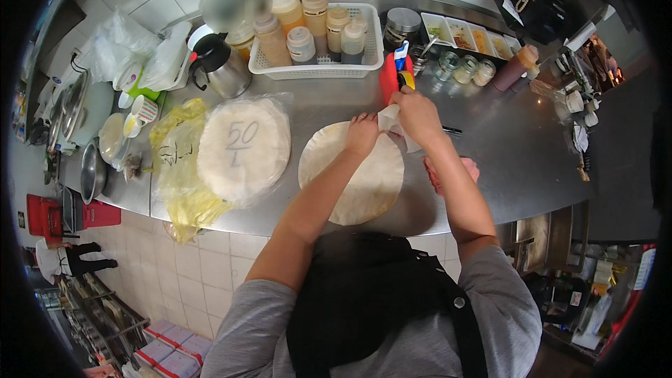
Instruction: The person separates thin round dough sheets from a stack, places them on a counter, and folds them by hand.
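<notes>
My right hand (pixel 418 115) pinches a piece of thin white paper (pixel 388 117) just in front of a red tape dispenser (pixel 387 80), which carries yellow tape and a blue part. At the paper's left edge, the curled fingers of my left hand (pixel 362 134) hold it too; the exact grip is partly hidden. Beneath my left wrist lies a round, pale stack of flatbread (pixel 362 184), its upper right edge close to both hands. A black pen (pixel 452 130) is on the steel counter to the right. Partly behind my right forearm lies a pink cloth (pixel 470 169).
Left of the flatbread sit a bagged flatbread stack (pixel 244 168) with handwriting and a yellow plastic bag (pixel 181 168). Behind stand a steel jug (pixel 226 71), a white basket (pixel 320 71) of squeeze bottles, small jars (pixel 466 70) and a topping tray (pixel 457 34). Another person (pixel 58 260) stands far left.
</notes>
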`<state>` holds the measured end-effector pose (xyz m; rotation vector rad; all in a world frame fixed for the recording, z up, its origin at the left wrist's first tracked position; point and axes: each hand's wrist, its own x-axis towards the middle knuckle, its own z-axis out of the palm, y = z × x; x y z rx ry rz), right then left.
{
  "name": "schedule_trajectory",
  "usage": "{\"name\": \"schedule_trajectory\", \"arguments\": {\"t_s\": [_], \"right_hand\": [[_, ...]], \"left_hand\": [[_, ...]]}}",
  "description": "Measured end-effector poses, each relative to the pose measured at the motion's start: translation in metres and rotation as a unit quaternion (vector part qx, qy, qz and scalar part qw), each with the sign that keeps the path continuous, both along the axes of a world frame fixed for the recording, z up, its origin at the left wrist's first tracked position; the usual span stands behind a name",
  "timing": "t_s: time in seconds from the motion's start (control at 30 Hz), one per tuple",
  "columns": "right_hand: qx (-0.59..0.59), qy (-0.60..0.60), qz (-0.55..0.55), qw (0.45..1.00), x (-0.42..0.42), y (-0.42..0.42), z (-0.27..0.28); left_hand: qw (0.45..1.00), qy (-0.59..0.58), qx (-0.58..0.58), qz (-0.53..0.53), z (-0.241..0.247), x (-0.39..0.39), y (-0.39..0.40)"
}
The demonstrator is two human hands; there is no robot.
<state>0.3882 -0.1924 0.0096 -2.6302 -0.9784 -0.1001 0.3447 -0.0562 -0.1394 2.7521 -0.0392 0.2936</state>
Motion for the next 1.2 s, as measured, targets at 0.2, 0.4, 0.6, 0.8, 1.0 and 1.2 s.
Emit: {"name": "schedule_trajectory", "arguments": {"t_s": [0.2, 0.4, 0.6, 0.8, 1.0, 1.2], "right_hand": [[0.027, 0.010, -0.028, 0.999, 0.001, -0.002, -0.003], [0.085, 0.020, 0.012, 0.996, -0.004, 0.014, -0.003], [0.180, 0.012, 0.109, 0.978, -0.030, 0.031, 0.020], [0.021, 0.135, 0.300, 0.944, -0.079, -0.005, -0.009], [0.065, 0.326, 0.088, 0.939, -0.069, -0.011, -0.062], [0.024, 0.202, -0.043, 0.978, -0.060, 0.023, -0.126]], "left_hand": [[0.973, -0.033, -0.207, 0.091, 0.003, 0.007, 0.018], [0.943, -0.101, -0.265, 0.174, 0.011, -0.003, 0.044], [0.864, -0.211, -0.416, 0.190, 0.037, -0.049, 0.062], [0.937, -0.090, -0.304, 0.144, 0.037, -0.158, 0.084], [0.958, -0.059, -0.207, 0.191, 0.042, -0.217, 0.078], [0.959, -0.109, -0.207, 0.160, 0.066, -0.174, 0.081]]}}
